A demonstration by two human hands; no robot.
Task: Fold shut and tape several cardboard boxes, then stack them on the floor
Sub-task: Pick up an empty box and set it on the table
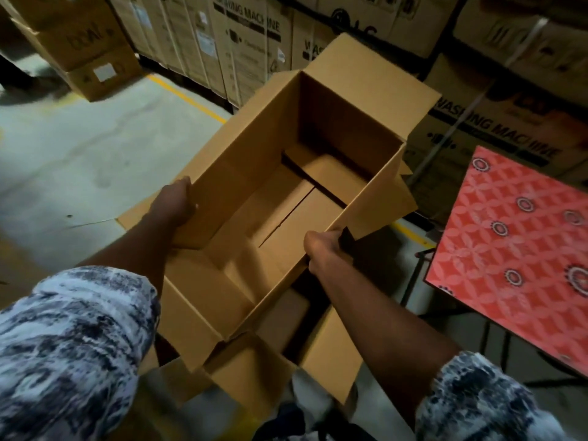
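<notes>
An open brown cardboard box [254, 148] is held up in front of me, its top flaps spread and its bottom flaps folded in with a seam showing inside. My left hand [173, 203] grips the box's left wall near its rim. My right hand [321, 249] grips the right wall's edge, fingers curled over it. Below the box lie more brown cardboard pieces [331, 354] on the floor, partly hidden by the held box.
Tall washing-machine cartons [245, 43] line the back and right. Smaller boxes [92, 55] are stacked at the upper left. A table with a red patterned top [515, 249] stands at the right. Grey floor with a yellow line [187, 97] lies to the left.
</notes>
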